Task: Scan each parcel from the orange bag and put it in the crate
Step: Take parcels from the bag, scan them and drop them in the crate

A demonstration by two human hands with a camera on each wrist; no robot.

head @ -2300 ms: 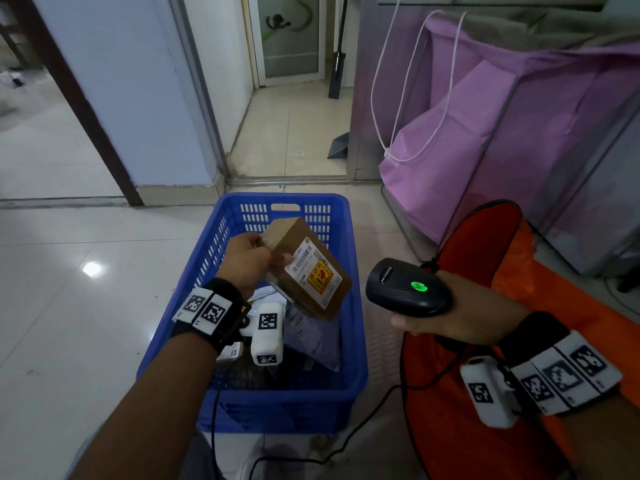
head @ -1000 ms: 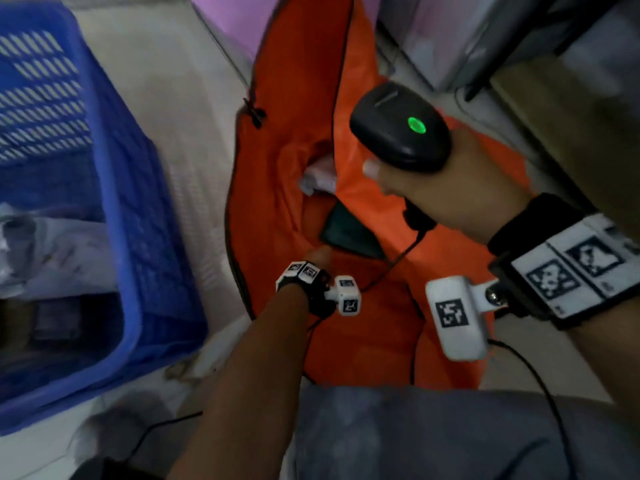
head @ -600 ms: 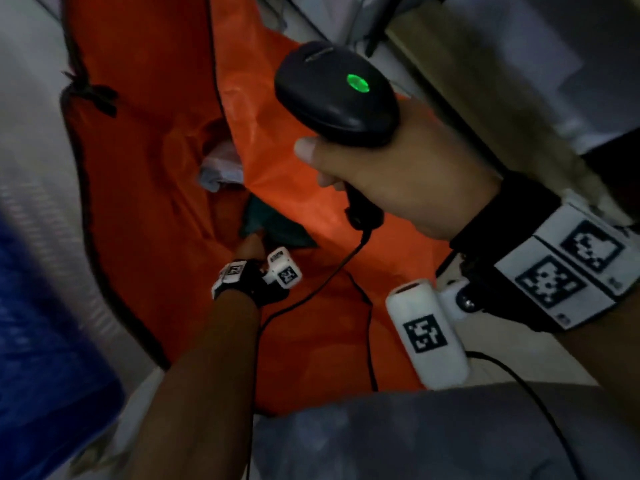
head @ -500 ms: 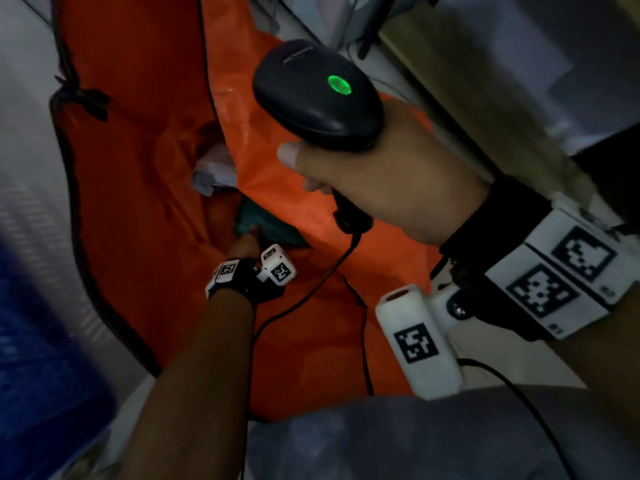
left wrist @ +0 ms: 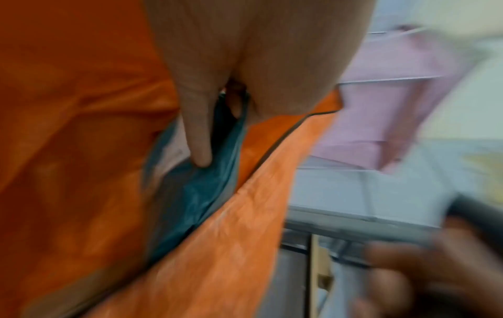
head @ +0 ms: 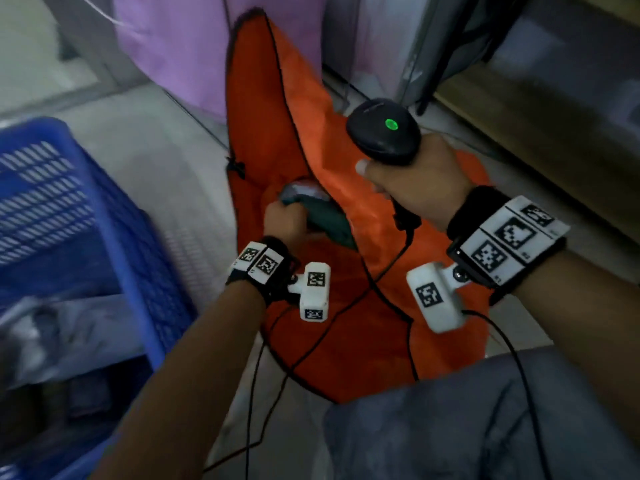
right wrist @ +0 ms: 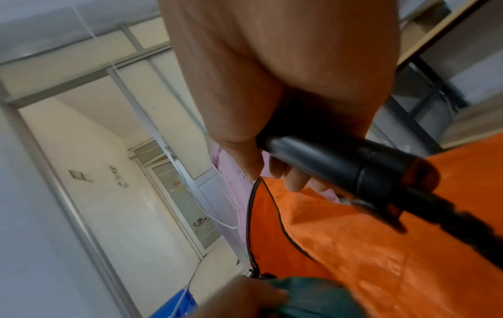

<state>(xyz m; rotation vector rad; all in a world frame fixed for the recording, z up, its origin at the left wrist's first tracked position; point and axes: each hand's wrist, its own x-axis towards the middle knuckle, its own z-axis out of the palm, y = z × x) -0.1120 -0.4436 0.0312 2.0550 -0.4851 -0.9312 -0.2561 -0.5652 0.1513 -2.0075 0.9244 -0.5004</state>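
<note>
No text is legible — only blurred marker tags.

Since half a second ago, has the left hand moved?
Yes. The left hand, gripping the dark green parcel, has drawn back toward the orange bag opening's near edge.

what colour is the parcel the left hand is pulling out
Dark teal parcel, clearest in the left wrist view.

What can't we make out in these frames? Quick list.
- Teal parcel: any label unreadable, head view; left hand and a fold of the orange bag cover part of it.
- Grey parcel behind it: mostly hidden, blurred.
- Blue crate contents: motion-blurred, cut off at left edge.
- Scanner window: faces away; right hand wraps the handle.
</note>
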